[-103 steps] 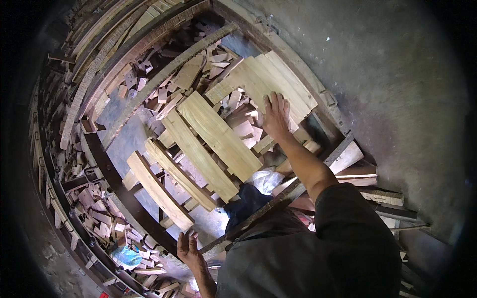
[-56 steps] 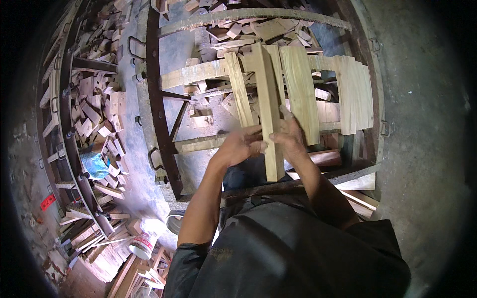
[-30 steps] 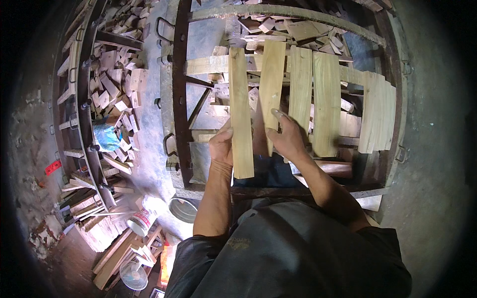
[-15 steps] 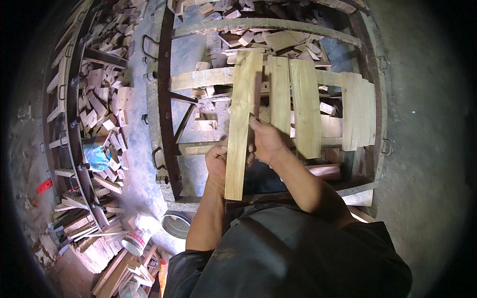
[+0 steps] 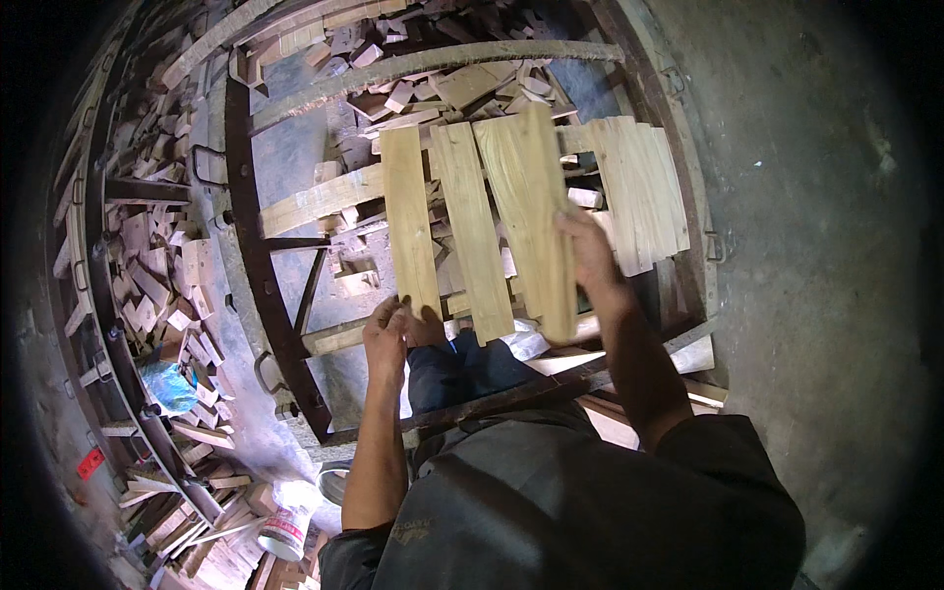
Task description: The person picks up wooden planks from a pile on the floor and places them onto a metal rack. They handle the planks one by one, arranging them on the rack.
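Gripping a tilted, blurred pale board (image 5: 551,236) by its right edge, the right hand (image 5: 590,248) has its fingers curled. The left hand's (image 5: 385,332) fingers bend loosely by the near end of the leftmost board (image 5: 407,216); whether they hold it is unclear. Half a second ago both hands were at one board; now they are well apart. A middle board (image 5: 472,236) lies between. Open room stretches left to the dark frame rail (image 5: 254,246); a narrower gap separates the gripped board from overlapping boards (image 5: 634,197) at right.

The person wears a dark shirt (image 5: 590,501) with loose short sleeves (image 5: 728,462), a small tan print (image 5: 411,531), and dark blue trousers (image 5: 447,379).
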A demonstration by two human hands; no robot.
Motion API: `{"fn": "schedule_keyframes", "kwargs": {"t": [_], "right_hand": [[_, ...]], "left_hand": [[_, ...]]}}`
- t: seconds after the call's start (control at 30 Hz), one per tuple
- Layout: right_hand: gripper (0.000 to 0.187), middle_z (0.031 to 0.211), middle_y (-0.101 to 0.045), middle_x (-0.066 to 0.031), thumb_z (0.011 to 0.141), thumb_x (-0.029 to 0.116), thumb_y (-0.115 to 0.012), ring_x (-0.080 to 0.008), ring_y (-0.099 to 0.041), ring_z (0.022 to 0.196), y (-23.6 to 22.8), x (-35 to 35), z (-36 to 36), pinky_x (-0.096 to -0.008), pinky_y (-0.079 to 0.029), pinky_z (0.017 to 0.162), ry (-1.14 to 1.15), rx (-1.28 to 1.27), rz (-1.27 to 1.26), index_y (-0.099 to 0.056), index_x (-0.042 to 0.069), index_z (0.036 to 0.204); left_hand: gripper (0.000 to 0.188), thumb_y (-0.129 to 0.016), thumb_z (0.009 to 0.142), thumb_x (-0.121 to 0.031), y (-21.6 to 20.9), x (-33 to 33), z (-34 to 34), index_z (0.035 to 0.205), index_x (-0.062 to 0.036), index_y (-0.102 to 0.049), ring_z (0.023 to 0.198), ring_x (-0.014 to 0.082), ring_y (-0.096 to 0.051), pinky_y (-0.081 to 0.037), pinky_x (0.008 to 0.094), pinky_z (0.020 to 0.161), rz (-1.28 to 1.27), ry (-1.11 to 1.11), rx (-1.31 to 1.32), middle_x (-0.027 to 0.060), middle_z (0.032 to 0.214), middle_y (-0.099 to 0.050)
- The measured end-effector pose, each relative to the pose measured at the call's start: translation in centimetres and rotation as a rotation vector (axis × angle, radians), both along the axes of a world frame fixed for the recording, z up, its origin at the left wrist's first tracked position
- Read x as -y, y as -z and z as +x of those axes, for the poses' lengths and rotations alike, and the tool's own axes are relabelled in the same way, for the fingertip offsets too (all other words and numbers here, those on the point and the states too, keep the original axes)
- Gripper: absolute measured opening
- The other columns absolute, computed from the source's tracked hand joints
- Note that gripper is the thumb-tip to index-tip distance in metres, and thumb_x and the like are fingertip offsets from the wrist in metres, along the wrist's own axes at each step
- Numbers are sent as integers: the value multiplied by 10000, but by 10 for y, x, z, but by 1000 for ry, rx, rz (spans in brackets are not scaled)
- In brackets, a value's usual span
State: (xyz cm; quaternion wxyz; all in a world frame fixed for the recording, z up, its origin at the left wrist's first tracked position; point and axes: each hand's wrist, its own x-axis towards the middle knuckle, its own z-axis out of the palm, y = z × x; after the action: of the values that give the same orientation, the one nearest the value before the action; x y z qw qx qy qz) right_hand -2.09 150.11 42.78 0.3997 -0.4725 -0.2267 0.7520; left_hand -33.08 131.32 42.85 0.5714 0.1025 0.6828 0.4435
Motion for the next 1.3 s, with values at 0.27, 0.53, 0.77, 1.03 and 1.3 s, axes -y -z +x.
{"fn": "schedule_keyframes", "kwargs": {"t": [0.27, 0.53, 0.77, 1.03, 1.3], "right_hand": [[651, 1216, -687, -159, 806, 80, -736, -243, -653, 1101, 52, -38, 58, -343, -515, 930, -121, 1294, 485, -507, -60, 1399], [608, 1210, -707, -183, 742, 73, -742, -242, -695, 1066, 87, -29, 45, -326, -527, 922, -124, 747, 232, -623, 22, 1335], [558, 1130, -732, -157, 729, 125, -761, -242, -696, 1028, 71, -21, 14, -336, -537, 906, -298, 1064, 305, -676, 58, 1277], [802, 1242, -685, -160, 723, 72, -800, -268, -663, 1112, 67, -2, -3, -352, -516, 965, -267, 1054, 258, -475, 33, 1455], [717, 1167, -685, -208, 684, 78, -818, -351, -623, 1167, 59, -4, -7, -407, -490, 1003, -179, 996, 191, -547, 34, 1347]], "left_hand": [[668, -584, 931, -12, 33, -47, -1, 1528, 79, -299, 1398, 305, -449, -361, 364, 1143, 57, 9, -115, 236, 1535, -422], [710, -588, 902, 50, 20, -67, 19, 1539, 77, -275, 1331, 289, -518, -432, 343, 1074, 85, 11, -19, 209, 1497, -482], [643, -647, 868, 32, 35, -71, 30, 1453, 93, -387, 1018, 206, -618, -497, 296, 862, 95, -39, -140, 151, 1187, -643], [505, -628, 918, 20, 72, -74, 24, 1407, 25, -500, 977, 211, -643, -516, 297, 852, 25, 47, -79, 138, 1142, -667], [556, -675, 915, -7, 80, -56, 24, 1421, 72, -458, 1044, 232, -654, -517, 326, 915, 40, -72, -40, 173, 1204, -673]]}}
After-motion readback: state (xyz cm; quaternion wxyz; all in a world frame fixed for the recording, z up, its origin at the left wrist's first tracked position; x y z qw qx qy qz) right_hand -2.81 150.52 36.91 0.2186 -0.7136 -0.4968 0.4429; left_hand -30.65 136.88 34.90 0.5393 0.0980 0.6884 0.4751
